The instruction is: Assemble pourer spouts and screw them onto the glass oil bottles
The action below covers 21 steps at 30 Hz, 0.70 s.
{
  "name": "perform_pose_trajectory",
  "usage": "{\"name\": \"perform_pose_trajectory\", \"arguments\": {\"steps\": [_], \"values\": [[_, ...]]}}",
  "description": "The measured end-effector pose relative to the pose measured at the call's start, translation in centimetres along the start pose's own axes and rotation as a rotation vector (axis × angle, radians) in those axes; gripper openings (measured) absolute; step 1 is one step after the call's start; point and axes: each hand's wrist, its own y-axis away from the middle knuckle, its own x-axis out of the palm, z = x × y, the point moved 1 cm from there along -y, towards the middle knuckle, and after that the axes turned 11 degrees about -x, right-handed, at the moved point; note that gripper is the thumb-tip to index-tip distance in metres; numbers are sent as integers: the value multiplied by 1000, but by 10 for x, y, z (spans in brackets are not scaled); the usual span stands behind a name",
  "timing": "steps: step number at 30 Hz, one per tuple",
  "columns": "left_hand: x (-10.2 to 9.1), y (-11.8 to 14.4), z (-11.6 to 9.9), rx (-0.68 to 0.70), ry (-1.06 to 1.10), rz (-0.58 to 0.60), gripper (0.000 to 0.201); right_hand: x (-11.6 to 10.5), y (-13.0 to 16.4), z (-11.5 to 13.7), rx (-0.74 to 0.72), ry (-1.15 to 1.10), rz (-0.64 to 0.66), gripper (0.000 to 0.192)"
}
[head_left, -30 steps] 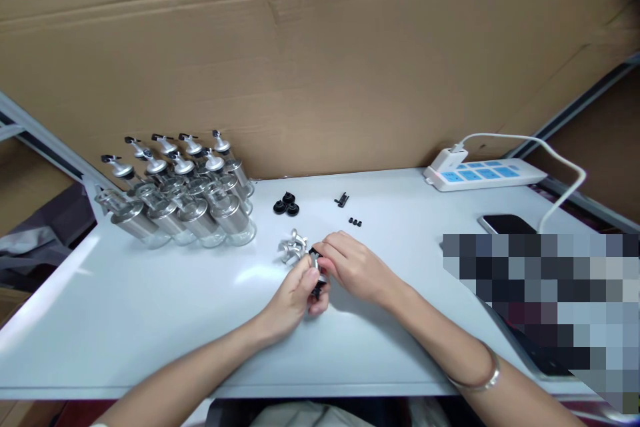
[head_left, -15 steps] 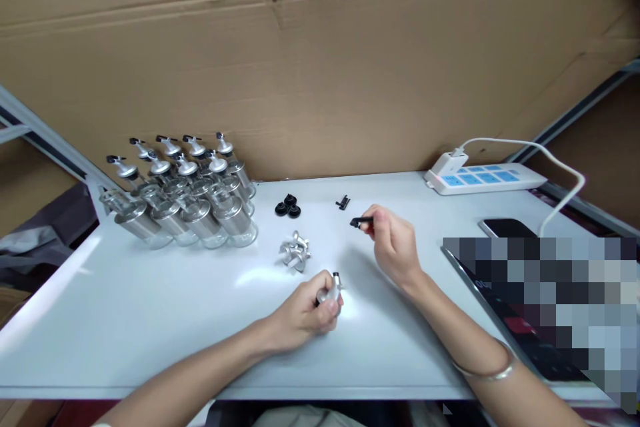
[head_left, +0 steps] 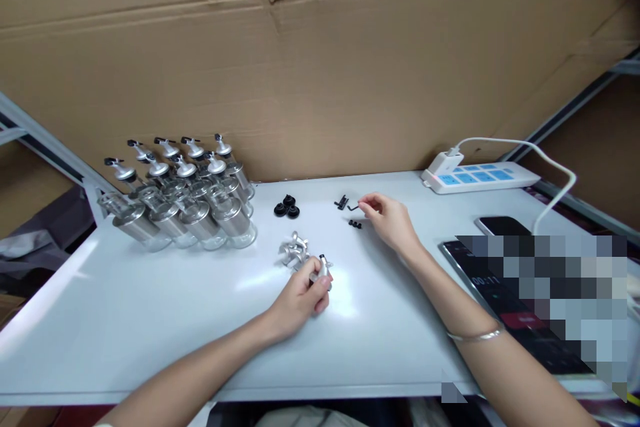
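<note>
My left hand (head_left: 303, 297) is closed round a silver pourer spout (head_left: 323, 269) with a black tip, held above the table. Between the thumb and fingertips of my right hand (head_left: 387, 217) is a thin black lever (head_left: 353, 207). Just left of it lie several black levers (head_left: 342, 202) in a small pile. A short row of small black caps (head_left: 355, 224) sits below the right fingertips. Behind my left hand, more silver pourer spouts (head_left: 295, 250) are heaped. Farther back are black stoppers (head_left: 287, 207) grouped together.
Several glass bottles with metal sleeves (head_left: 197, 217) stand at the left, some topped with pourers. A white power strip (head_left: 483, 179) with a plugged-in charger and cable lies at the back right. A phone (head_left: 503, 225) and a dark tablet (head_left: 520, 307) rest at the right.
My right hand has moved slightly up; the black caps now lie on the table, and a thin black lever is in its fingertips. My left hand shifted left and up with the spout.
</note>
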Motion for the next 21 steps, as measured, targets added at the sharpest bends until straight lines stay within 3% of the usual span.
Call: {"name": "perform_pose_trajectory", "arguments": {"steps": [10, 14, 21], "values": [[2, 2, -4, -23, -2, -7, 47, 19, -7, -16, -11, 100, 143, 23], [1, 2, -3, -16, -10, -6, 45, 18, -7, -19, -49, 161, 153, 35], [3, 2, -7, -15, -6, -41, 41, 10, 2, -15, -201, 201, 258, 32]]}}
